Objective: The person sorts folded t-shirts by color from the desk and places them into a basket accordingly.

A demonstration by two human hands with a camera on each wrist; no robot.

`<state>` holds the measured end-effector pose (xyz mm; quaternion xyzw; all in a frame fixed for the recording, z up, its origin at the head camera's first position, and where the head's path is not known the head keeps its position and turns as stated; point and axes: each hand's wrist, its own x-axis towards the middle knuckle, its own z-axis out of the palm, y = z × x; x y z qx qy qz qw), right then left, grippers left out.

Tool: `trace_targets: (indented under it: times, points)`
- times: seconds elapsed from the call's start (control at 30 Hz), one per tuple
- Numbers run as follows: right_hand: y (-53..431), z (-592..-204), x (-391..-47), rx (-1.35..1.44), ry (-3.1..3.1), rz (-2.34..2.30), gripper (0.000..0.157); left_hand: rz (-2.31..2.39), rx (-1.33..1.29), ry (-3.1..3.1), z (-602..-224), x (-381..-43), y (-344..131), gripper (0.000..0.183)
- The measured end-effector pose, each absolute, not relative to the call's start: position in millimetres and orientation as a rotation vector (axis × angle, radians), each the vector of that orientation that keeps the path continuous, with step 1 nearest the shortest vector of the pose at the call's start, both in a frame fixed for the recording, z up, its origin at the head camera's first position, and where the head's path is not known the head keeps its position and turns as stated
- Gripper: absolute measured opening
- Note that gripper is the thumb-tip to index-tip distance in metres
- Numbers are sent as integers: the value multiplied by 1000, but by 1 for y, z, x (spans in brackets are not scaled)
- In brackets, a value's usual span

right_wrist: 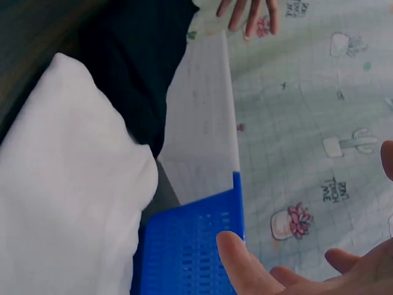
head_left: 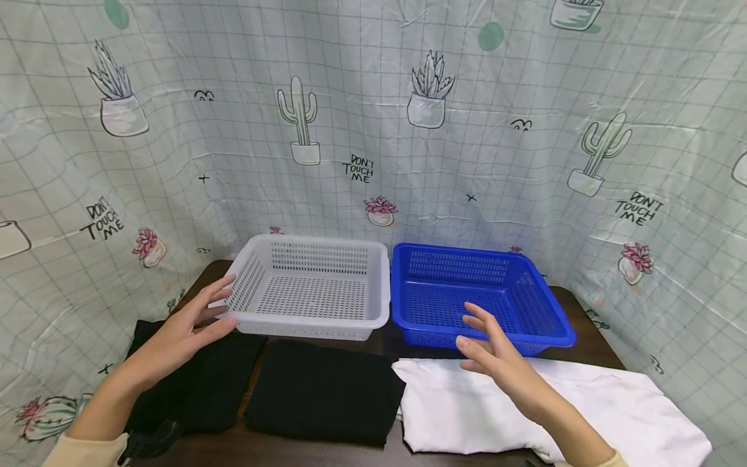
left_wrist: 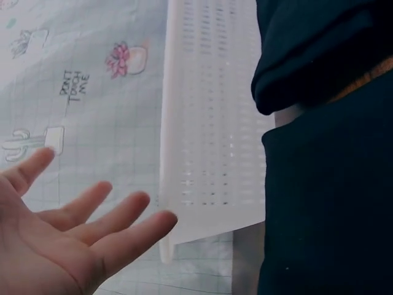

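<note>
Head view: the left hand (head_left: 195,321), fingers spread, is beside the slotted white basket (head_left: 309,322), contact unclear; folded black cloths (head_left: 323,392) lie in front; the right hand (head_left: 493,350), fingers parted, hovers before the slotted blue basket (head_left: 432,331), above creased white cloths (head_left: 449,408).

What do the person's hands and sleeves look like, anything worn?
Left hand and right hand are bare: no gloves or rings visible. Left sleeve and right sleeve are cream; a curved black piece sits beside the left one.
</note>
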<state>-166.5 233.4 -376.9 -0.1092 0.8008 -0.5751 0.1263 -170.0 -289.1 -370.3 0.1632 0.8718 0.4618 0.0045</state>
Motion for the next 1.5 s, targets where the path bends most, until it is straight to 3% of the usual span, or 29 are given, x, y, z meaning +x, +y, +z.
trace_targets:
  times: [0.23, 0.67, 1.5]
  points:
    - [221, -383, -162, -275, 2131, -1794, 71, 1503, 526, 2605, -381, -166, -289, 62]
    - [190, -413, -160, -273, 1768, -1853, 76, 1633, 428, 2301, -400, -162, -275, 68]
    - [148, -443, -165, -135, 1707, -1763, 85, 1484, 176, 1997, -431, -171, -251, 80]
